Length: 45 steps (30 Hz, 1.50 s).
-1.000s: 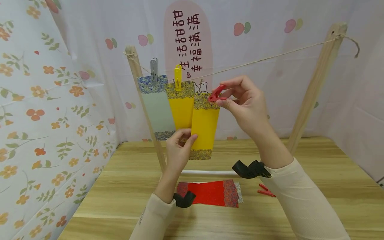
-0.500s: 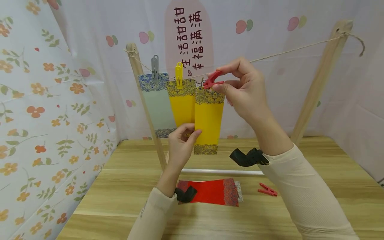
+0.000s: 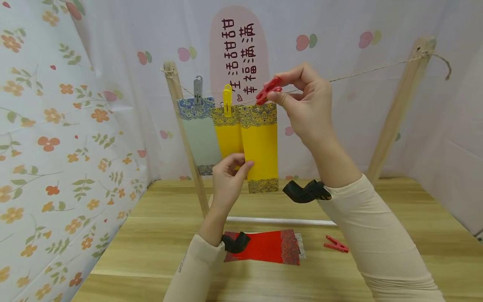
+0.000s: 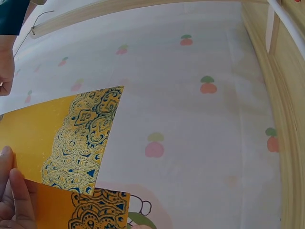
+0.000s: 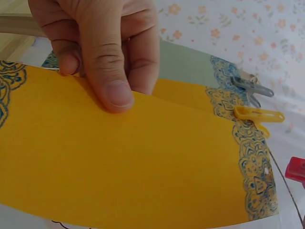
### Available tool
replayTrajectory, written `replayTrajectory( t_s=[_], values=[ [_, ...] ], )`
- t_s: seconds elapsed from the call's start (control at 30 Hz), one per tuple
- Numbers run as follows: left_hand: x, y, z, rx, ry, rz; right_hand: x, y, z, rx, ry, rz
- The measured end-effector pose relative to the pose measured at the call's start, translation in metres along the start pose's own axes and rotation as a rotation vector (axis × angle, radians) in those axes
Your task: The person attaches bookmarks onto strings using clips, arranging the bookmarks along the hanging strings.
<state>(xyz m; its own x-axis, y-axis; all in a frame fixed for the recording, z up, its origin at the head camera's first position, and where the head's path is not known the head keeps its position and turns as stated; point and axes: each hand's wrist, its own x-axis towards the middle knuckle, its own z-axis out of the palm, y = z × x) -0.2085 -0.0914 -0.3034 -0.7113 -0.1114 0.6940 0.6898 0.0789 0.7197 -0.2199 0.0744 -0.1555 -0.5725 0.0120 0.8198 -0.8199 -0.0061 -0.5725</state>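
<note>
My left hand (image 3: 230,178) pinches the left edge of a yellow card (image 3: 260,147) with ornate dark-patterned bands at both ends. The right wrist view shows the thumb (image 5: 118,93) lying on the card's face. My right hand (image 3: 307,100) pinches a red clothespin (image 3: 267,92) by its handles, at the card's top edge beside the string (image 3: 371,72). In the right wrist view, the clothespin's tip (image 5: 296,169) appears apart from the card. Behind, a second yellow card (image 3: 228,138) hangs from a yellow clothespin (image 3: 227,100).
A pale green card (image 3: 200,140) hangs at the left from a grey clothespin (image 3: 198,91). Wooden posts (image 3: 401,109) hold the string above a white rod (image 3: 279,221). On the table lie a red card (image 3: 264,247), partly over another, and a spare red clothespin (image 3: 336,244).
My right hand has raised the red clothespin up to the string and squeezed its handles closer together. The held yellow card has risen, its top now near string height.
</note>
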Motion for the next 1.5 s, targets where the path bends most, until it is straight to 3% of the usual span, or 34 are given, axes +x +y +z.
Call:
replayTrajectory(
  t_s=[0.13,0.37,0.73,1.5],
  values=[
    [0.002,0.0,0.0,0.005,-0.002,0.006,0.005,-0.004,0.001,-0.037,0.004,0.049],
    [0.004,0.001,0.0,0.0,-0.011,0.011,0.014,-0.004,0.002,-0.127,-0.03,0.009],
    [0.003,0.0,0.001,0.003,-0.007,0.01,0.014,-0.001,0.002,-0.144,-0.109,0.076],
    [0.005,-0.006,0.001,0.026,0.017,0.011,0.012,0.002,0.0,-0.178,-0.177,0.149]
  ],
)
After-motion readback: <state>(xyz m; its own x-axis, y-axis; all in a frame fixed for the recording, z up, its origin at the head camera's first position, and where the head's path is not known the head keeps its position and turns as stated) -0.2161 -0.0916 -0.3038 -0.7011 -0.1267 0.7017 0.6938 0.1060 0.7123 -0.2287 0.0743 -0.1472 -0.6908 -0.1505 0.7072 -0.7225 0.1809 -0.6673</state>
